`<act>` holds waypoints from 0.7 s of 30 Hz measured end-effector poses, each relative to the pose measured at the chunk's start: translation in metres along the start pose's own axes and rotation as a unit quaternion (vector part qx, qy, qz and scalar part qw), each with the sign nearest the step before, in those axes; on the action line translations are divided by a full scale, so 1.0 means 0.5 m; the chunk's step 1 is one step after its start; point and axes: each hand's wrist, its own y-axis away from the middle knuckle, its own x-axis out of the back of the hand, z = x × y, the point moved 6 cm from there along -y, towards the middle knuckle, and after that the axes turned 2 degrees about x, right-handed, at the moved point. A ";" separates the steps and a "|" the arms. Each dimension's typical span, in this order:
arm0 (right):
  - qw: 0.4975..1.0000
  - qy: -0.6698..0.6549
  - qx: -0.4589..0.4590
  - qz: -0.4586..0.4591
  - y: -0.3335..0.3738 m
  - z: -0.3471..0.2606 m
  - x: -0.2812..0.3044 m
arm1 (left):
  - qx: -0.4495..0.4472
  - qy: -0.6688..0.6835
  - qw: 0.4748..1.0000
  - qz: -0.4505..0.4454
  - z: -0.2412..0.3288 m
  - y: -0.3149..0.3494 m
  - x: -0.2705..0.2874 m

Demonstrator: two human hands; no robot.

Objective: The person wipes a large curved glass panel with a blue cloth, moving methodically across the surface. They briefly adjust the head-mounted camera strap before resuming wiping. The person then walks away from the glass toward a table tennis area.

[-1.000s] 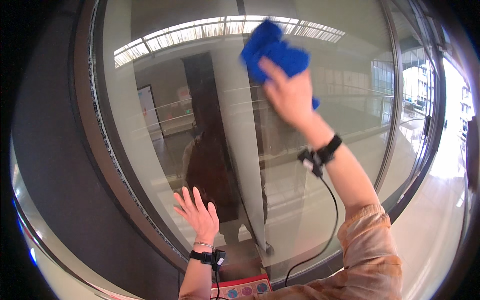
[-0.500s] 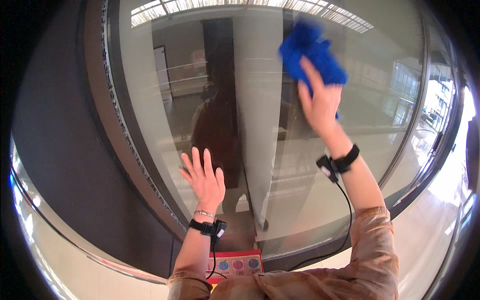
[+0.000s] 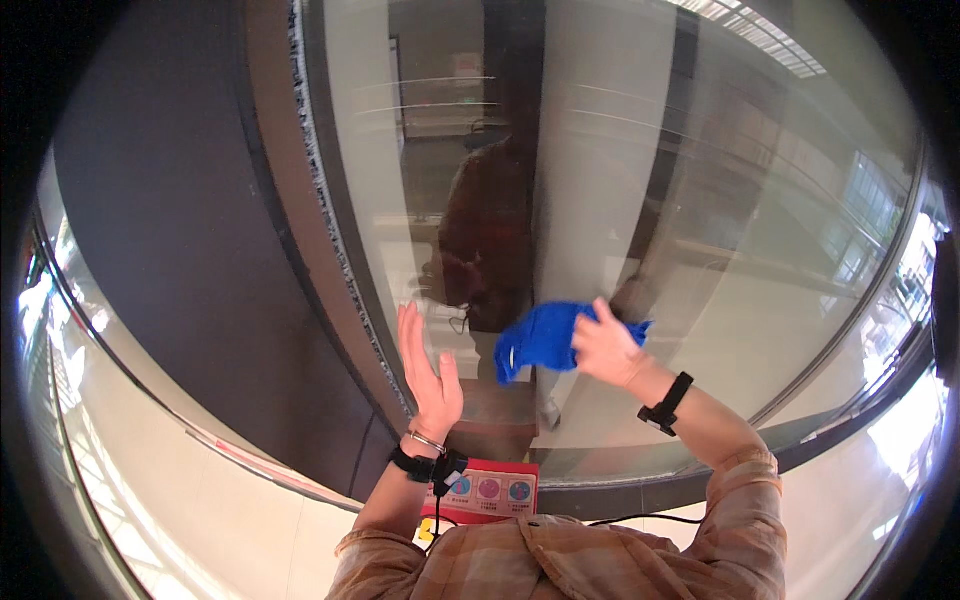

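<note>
A large, shiny glass panel (image 3: 600, 210) fills the middle of the view and mirrors a dark figure and a hall. On its lower middle lies a bunched blue cloth (image 3: 545, 338), spread mostly to the left of my right hand (image 3: 608, 350). That hand grips the cloth's right part, fingers slightly blurred by motion. Left of the cloth, my left hand (image 3: 430, 375) is raised edge-on with its fingers stretched out and nothing in it. Whether it touches the glass cannot be told. Both wrists wear black straps with small devices; a bracelet circles the left one.
A dark panel (image 3: 170, 230) with a brown frame strip (image 3: 290, 180) borders the glass on the left. Below the glass, a red-edged board (image 3: 490, 515) with round pictures stands close to my body. A thin black cable (image 3: 650, 518) runs by my right sleeve. Pale floor tiles (image 3: 290, 540) lie below.
My right hand has swept the blue cloth down and left from the upper right of the glass. The left hand has turned edge-on, fingers still stretched. The view has shifted too.
</note>
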 end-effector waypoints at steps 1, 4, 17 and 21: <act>0.989 0.021 -0.060 0.136 -0.018 0.037 0.065 | 0.006 -0.006 1.000 0.002 -0.004 0.014 0.005; 0.894 0.032 -0.199 0.401 -0.077 0.134 0.265 | 0.022 -0.037 0.999 0.003 -0.011 0.042 0.037; 0.970 -0.072 0.145 0.183 -0.160 -0.176 -0.040 | 0.054 0.015 0.997 -0.050 -0.002 0.085 0.117; 0.982 -0.050 0.114 0.143 -0.170 -0.160 -0.008 | 0.098 -0.054 0.989 -0.092 -0.051 0.126 0.151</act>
